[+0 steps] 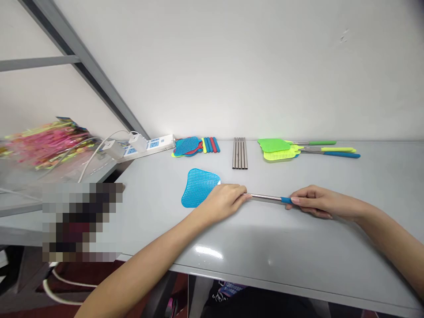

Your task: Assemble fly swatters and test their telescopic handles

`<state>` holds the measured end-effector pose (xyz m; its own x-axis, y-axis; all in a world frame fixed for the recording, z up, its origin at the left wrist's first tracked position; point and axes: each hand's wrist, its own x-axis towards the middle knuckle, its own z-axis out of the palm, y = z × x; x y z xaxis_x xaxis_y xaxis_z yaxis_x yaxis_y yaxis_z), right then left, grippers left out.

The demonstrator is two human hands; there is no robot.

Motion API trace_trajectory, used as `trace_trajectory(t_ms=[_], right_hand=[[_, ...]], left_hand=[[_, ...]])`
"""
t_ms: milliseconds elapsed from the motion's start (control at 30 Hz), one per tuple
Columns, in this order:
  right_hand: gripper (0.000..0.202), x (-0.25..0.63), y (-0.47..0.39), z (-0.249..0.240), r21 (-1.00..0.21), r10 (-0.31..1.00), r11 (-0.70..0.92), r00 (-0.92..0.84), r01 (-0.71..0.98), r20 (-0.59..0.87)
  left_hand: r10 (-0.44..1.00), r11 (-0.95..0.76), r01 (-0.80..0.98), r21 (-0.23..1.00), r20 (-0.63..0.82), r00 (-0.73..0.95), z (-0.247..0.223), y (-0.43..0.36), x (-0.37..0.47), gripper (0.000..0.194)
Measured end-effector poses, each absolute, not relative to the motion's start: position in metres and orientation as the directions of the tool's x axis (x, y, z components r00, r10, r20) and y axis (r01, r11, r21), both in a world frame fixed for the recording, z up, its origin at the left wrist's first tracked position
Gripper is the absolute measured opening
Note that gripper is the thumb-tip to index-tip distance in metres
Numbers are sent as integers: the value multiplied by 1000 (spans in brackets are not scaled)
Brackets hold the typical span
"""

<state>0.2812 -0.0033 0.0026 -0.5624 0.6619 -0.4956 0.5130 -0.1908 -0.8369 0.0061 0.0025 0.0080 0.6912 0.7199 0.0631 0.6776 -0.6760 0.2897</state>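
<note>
Right hand is gripping the blue handle, left hand the metal shaft, and I am viewing the fly swatter extending lengthwise leftward over the tabletop, mesh head nearer left hand.

The left hand and right hand are bare, as are both slender forearms. Black clothing covers the lap, with a bluish-purple print of pale lettering, too small to read, and white squiggles alongside.
</note>
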Motion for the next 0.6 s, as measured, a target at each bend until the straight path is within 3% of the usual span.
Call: trace_trajectory(t_ms=[600], right_hand=[[40,283,-3,1,-843,702,-170,-538,510,-467]], left_hand=[[699,-701,672,241,42,714,6,4,4,33]])
